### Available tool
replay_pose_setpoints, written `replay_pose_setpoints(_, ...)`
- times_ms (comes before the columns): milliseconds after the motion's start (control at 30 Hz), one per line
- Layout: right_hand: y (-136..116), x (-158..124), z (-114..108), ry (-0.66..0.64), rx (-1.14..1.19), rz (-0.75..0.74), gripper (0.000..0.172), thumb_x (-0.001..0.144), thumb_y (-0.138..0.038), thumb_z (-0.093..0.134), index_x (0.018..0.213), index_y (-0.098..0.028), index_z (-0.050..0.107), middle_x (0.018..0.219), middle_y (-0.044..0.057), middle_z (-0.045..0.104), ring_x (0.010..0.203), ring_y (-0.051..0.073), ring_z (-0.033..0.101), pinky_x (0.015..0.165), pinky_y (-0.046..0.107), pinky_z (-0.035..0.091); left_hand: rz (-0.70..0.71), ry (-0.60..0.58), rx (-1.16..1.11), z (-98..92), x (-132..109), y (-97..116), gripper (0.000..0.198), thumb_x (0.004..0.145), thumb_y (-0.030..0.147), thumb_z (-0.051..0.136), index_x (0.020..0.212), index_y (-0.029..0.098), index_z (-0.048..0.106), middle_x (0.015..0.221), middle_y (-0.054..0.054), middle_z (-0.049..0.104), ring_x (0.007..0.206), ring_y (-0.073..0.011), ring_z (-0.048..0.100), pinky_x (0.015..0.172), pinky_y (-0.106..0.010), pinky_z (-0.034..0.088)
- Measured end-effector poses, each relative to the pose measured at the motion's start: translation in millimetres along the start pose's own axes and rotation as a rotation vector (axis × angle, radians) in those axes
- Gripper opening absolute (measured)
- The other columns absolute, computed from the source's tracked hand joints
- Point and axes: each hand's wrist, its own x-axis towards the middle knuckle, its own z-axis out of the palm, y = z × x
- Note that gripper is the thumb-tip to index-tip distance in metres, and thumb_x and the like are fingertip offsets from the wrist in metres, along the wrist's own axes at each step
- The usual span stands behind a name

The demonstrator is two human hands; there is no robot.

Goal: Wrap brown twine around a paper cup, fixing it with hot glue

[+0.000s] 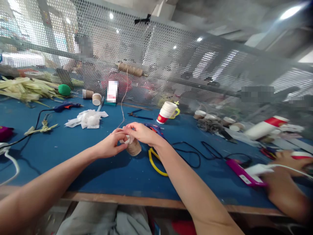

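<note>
Mesh screen (156, 49): stands along the far side of the table.
Blue table (122, 182): carries everything below except the spool.
Other person's arm (283, 186): lies blurred at the right edge.
Pale strip pile (29, 88): sits far left.
Crumpled white sheets (86, 119): lie left of the hands, further back.
Magenta power strip (244, 173): lies right, with a white plug in it.
Right hand (140, 133): bends over the cup's top; bunches fingertips near the rim. Cannot tell whether pinching rim or string.
Left hand (112, 143): pinches the cup between thumb and fingers, at its left side.
Cup stack (166, 112): leans, white with a red band, beyond the right hand.
Spool (130, 69): hangs against the mesh, wound with brown twine.
Small cup (134, 149): sits between both hands, tilted, white rim toward the fingers, brown side down-right. Cannot tell whether touching the table.
Green egg shape (64, 89): rests beside the strips.
String (124, 98): runs from spool down to the hands.
</note>
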Motion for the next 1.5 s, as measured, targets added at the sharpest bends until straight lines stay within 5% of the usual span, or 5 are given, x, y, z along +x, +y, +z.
replay_pose_setpoints(100, -4.5, -1.7, 3.4, -0.005, 0.064, 0.05, 0.021, 0.07, -0.035, 0.054, 0.064, -0.015, 0.054, 0.083, 0.006, 0.061, 0.065, 0.013, 0.054, 0.057, 0.025, 0.04, -0.003, 0.0, -0.013, -0.3, 0.3, -0.1, 0.008, 0.075, 0.022, 0.046, 0.071, 0.016, 0.051, 0.093, -0.006, 0.057, 0.104, -0.0189, 0.043, 0.092, -0.033, 0.036)
replay_pose_setpoints(233, -1.5, -12.5, -1.8, 0.168, 0.258, 0.056, 0.015, 0.065, -0.028, 0.058, 0.063, -0.014, 0.053, 0.101, 0.008, 0.057, 0.082, 0.014, 0.054, 0.072, 0.028, 0.041, -0.06, -0.017, -0.092, -3.2, 1.4, -0.5, 0.009, 0.075, 0.024, 0.047, 0.071, 0.016, 0.051, 0.106, -0.007, 0.056, 0.112, -0.0205, 0.04, 0.095, -0.033, 0.033)
replay_pose_setpoints(533, 5.6, -34.8, -4.2, 0.38, 0.466, 0.086, 0.018, 0.062, -0.03, 0.063, 0.064, -0.015, 0.053, 0.091, 0.005, 0.06, 0.078, 0.012, 0.055, 0.076, 0.029, 0.041, -0.087, -0.064, -0.34, -7.8, 1.8, 2.2, 0.015, 0.076, 0.028, 0.048, 0.07, 0.015, 0.05, 0.122, -0.005, 0.05, 0.111, -0.0189, 0.045, 0.095, -0.03, 0.033)
replay_pose_setpoints(1500, 17.4, -40.4, 6.5, 0.401, 0.515, 0.125, 0.02, 0.064, -0.034, 0.062, 0.07, -0.016, 0.055, 0.075, 0.002, 0.06, 0.071, 0.012, 0.054, 0.072, 0.029, 0.042, -0.062, -0.115, -0.414, -9.3, -1.1, 6.3, 0.016, 0.079, 0.031, 0.045, 0.074, 0.016, 0.048, 0.127, -0.008, 0.044, 0.116, -0.0177, 0.041, 0.099, -0.033, 0.028)
